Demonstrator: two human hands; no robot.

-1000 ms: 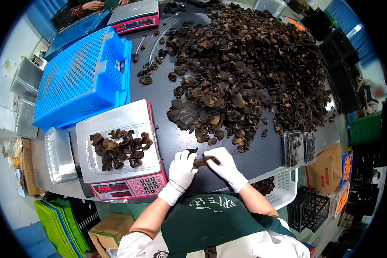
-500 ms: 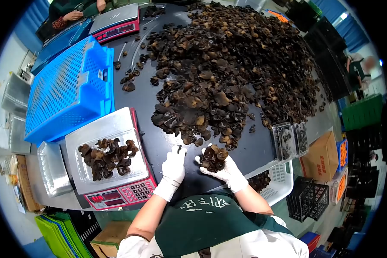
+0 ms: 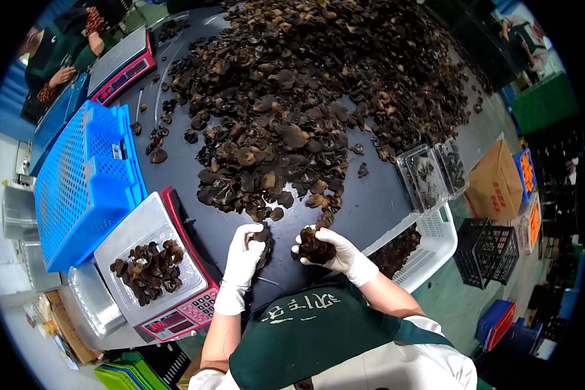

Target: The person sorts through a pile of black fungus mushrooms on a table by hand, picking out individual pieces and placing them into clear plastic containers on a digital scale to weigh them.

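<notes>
While gripping dark fungus (image 3: 316, 247) with left hand (image 3: 242, 253) and right hand (image 3: 339, 252), plenty left in the heap (image 3: 260, 130)

Head view, the only one. Done, as far as visible: one clear tray (image 3: 190, 279) with a pile of pieces (image 3: 148, 270) in it, on the nearer scale (image 3: 198, 309) at the left; two lidded-looking clear boxes (image 3: 422, 179) with dark contents, by the right edge of the tabletop (image 3: 370, 214). Left, judging by amount: most of it, heaped across the tabletop just beyond both hands. More dark pieces in a white basket (image 3: 437, 252) at the right; cannot tell whether finished with or waiting. Scale display too small to read.

Left fingers: curled, closed on a dark piece (image 3: 264, 247), near the front of the heap. Right fingers: wrapped around a small cluster, apart from the left hand and well apart from the tray.

Versus half a second ago: bigger piece in the left hand now, just a small dark bit at the fingertips then. Cluster in the right hand both times. No clear change in the tray pile. Camera turned, hence heap and scale elsewhere in view.
</notes>
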